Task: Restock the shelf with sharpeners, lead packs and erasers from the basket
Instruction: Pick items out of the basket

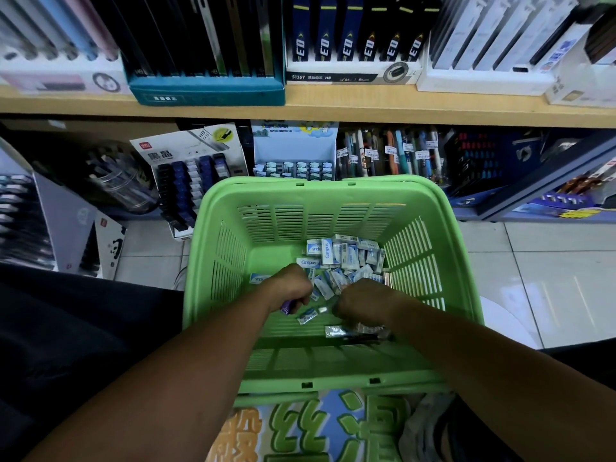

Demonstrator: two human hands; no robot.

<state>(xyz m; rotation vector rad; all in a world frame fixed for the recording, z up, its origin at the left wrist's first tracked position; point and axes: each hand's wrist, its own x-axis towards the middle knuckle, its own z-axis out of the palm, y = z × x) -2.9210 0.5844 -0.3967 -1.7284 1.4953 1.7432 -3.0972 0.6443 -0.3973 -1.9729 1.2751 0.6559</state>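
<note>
A green slatted basket point(333, 195) stands in front of me, with a heap of small white-and-blue erasers point(343, 256) on its floor. Both my hands reach down into it. My left hand point(290, 288) is curled around a small purple item point(287, 306) at the near left of the heap. My right hand point(361, 301) is curled among the erasers at the near right; what it grips is hidden under the fingers. A few loose erasers point(308, 315) and dark flat packs point(353, 331) lie just below the hands.
A wooden shelf point(333, 108) runs across above the basket, carrying boxes of lead packs point(353, 38). Below it stand display stands of leads point(190, 181), erasers point(293, 168) and pens point(390, 151). Tiled floor lies to the right. A printed bag point(316, 428) sits below the basket.
</note>
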